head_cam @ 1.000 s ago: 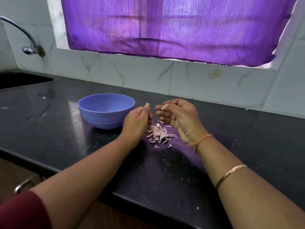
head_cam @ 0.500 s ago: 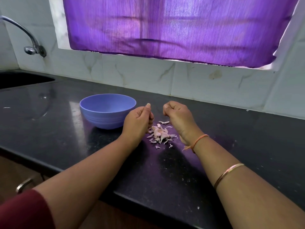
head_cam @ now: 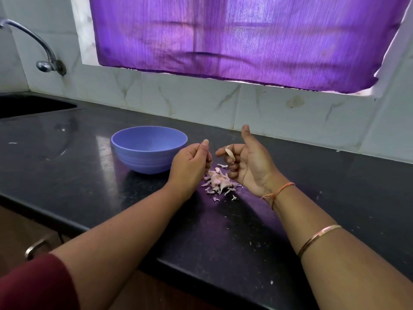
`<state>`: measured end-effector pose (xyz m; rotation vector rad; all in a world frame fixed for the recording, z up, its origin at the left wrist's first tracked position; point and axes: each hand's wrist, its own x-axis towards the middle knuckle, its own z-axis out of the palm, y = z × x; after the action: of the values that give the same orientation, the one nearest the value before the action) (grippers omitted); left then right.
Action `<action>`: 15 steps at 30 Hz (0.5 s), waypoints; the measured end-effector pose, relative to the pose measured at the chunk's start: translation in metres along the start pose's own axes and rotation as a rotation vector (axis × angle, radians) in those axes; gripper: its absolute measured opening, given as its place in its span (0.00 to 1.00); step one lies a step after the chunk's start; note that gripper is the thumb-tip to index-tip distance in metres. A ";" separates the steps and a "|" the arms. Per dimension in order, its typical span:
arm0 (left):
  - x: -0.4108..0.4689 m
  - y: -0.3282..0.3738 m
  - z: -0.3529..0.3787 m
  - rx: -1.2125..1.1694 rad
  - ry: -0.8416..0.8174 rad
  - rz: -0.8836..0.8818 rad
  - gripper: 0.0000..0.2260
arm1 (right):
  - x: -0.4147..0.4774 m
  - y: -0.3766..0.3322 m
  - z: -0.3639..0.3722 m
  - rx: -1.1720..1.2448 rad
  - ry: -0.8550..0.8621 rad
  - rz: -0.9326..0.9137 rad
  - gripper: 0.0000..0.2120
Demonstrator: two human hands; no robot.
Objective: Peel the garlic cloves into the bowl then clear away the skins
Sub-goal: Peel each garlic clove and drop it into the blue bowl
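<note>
Half a second ago the right hand [head_cam: 250, 166] was a closed fist, knuckles up, close against the left hand [head_cam: 190, 168]. Now it has rolled palm-up and drawn a little away. Its thumb stands clear, and its fingers curl loosely round a pale garlic piece [head_cam: 229, 153]. I take this as a break between pulls: a strip has probably come loose, and the piece is turned up for a look before the next pull.

The left hand has hardly moved. It is clenched, with the thumb laid on top of the forefinger, and I cannot tell whether anything is inside it.

The garlic piece is cream-white, curved and pointed at one end. It is too small here to say whether it is a bare clove or a shell of skin.

Below and between the hands, the skins [head_cam: 218, 181] lie in a small pinkish heap on the dark surface [head_cam: 89, 175], with a few flakes scattered round it. The blue bowl [head_cam: 143, 163] stands just beyond the left hand. Its floor is hidden by its rim, so no cloves show in it. The clearing away has not begun.
</note>
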<state>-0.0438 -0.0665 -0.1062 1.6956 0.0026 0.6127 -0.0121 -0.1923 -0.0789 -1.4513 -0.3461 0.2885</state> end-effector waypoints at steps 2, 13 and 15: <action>0.000 0.000 0.000 -0.003 0.002 -0.002 0.18 | -0.001 0.000 -0.001 0.006 -0.026 0.008 0.34; 0.002 -0.004 0.001 -0.073 0.011 0.044 0.09 | 0.002 0.010 0.000 -0.190 0.064 -0.200 0.11; 0.003 -0.004 0.000 -0.075 0.012 0.037 0.06 | 0.001 0.011 -0.001 -0.223 0.065 -0.237 0.13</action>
<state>-0.0400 -0.0648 -0.1086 1.6227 -0.0430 0.6427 -0.0105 -0.1914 -0.0899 -1.6161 -0.5046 0.0103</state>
